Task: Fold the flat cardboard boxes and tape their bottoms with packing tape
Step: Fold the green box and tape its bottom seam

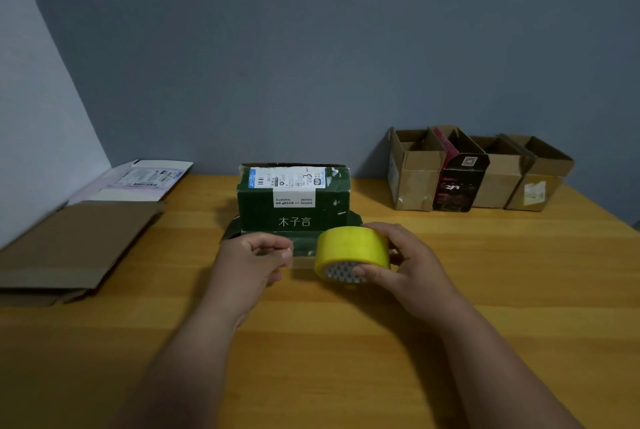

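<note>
Yellow tape roll (pixel 351 250) is gripped by right hand (pixel 408 264), thumb at its core; pulled end is pinched by left hand (pixel 252 260). Dark green box (pixel 294 200) w/ white label is stood mid table (pixel 346 359), just behind both hands.

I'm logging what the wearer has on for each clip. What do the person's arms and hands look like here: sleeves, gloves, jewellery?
Both forearms are bare up to the bottom edge of the picture: no sleeves or gloves in view. The left hand seems to have a thin ring on one finger, though it is too small to be sure. The right hand shows no ring, watch or band.
</note>
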